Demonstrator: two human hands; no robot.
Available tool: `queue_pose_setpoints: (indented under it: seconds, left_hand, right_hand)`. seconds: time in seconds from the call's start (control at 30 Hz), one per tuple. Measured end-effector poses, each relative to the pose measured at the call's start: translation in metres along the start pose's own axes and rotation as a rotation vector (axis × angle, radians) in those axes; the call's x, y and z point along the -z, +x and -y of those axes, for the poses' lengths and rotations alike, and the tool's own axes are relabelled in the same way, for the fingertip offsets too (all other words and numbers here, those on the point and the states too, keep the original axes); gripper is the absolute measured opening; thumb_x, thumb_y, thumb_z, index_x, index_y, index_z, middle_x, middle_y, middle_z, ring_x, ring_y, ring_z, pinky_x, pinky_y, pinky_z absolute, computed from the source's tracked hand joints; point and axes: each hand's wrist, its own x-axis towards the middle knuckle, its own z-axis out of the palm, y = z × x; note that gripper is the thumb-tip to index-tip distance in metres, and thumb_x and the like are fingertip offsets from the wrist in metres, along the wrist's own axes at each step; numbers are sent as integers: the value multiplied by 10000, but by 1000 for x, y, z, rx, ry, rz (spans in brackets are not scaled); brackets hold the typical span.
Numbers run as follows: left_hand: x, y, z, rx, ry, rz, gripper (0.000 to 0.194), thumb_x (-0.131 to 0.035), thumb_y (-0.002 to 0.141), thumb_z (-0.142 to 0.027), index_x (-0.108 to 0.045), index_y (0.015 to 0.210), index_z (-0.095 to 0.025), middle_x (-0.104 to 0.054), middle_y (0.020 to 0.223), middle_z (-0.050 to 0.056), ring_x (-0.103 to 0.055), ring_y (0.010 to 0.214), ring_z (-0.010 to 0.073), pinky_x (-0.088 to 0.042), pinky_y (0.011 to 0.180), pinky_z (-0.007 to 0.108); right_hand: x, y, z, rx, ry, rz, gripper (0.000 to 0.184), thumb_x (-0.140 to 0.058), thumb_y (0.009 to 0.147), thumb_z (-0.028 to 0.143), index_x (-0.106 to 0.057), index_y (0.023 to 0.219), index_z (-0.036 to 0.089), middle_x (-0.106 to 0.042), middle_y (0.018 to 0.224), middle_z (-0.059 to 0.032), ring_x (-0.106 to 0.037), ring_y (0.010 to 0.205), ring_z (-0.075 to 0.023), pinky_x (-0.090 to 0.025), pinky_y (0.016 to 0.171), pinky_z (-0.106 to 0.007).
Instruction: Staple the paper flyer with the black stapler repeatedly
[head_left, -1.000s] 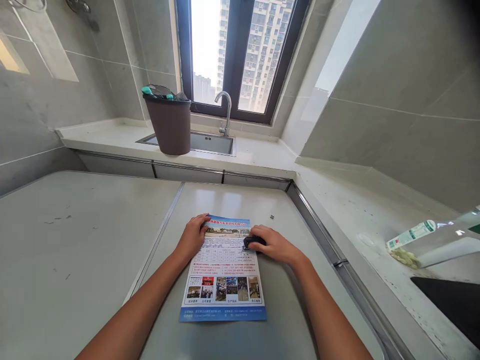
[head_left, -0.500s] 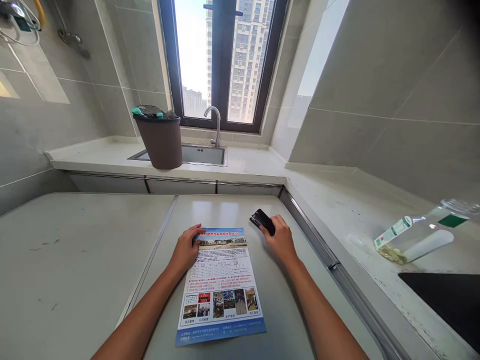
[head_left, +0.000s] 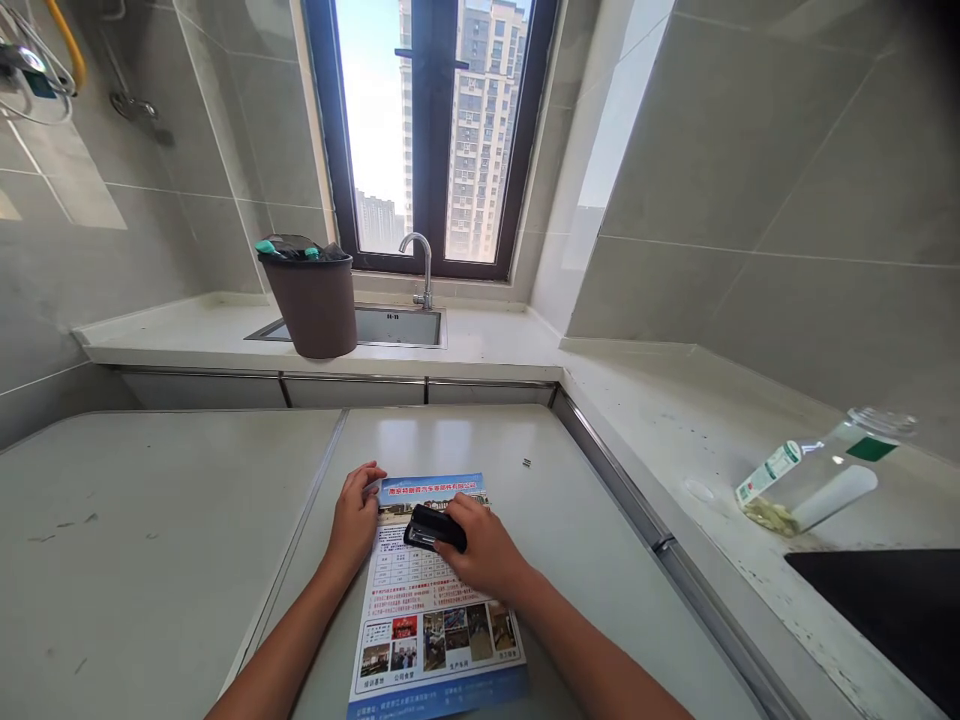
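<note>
A printed flyer (head_left: 416, 590) with a blue border, a table of text and several photos lies on the pale table. At its upper left corner my left hand (head_left: 356, 515) grips the edge with curled fingers. My right hand (head_left: 480, 545) is closed around a black stapler (head_left: 435, 528), held over the upper part of the flyer and pointing left. The stapler covers some of the printed lines; whether it touches the paper I cannot tell. Beyond the flyer, a small piece that looks like staples (head_left: 526, 462) lies on the table.
A brown bin (head_left: 311, 305) with a dark liner stands by the sink (head_left: 401, 326) and its tap (head_left: 426, 270) on the white counter (head_left: 495, 335). To the right are a clear jar (head_left: 825, 470) lying tilted and a black panel (head_left: 877, 620). A window is behind the sink.
My right hand has brought the stapler leftward and nearer, from beside the flyer to over it. The small staple-like piece now shows where the stapler was. My left hand remains at the flyer's corner.
</note>
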Motion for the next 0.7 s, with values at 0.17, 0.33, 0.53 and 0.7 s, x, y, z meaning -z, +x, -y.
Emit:
queue_pose_setpoints:
  seconds: [0.17,0.33,0.53,0.7]
  left_hand:
    - [0,-1,-4,40,-34,3,296,-461,785,-143,-665,991,-205,-581,1255,115,-574,1237,281,-514,1014,453]
    - [0,-2,-6,52,-21,-13,253,-470,805,-175,-665,964,-203,-587,1210,108,-632,1112,272,-528,979,463]
    - [2,-1,-13,84,-71,2,233,-497,762,-206,-669,919,-204,-608,1182,97,-624,1084,269,-496,965,439]
    - [13,-5,-28,175,-457,179,119,-473,645,-163,-424,561,-231,-498,577,6,-507,597,180,-436,617,317]
  right_hand:
    - [35,1,-26,19,-51,143,180,-693,754,194,-555,866,220,-622,898,7,-555,803,-164,-340,674,-236]
    - [84,-9,-68,-46,-111,237,166,-695,689,173,-599,822,201,-649,842,13,-551,756,-158,-314,635,-230]
    - [107,-21,-87,-112,-19,356,217,-682,706,188,-678,921,210,-696,860,16,-590,754,-164,-349,611,-221]
    - [110,-19,-90,-83,144,380,338,-807,710,400,-659,934,194,-662,871,4,-568,764,-168,-396,644,-232]
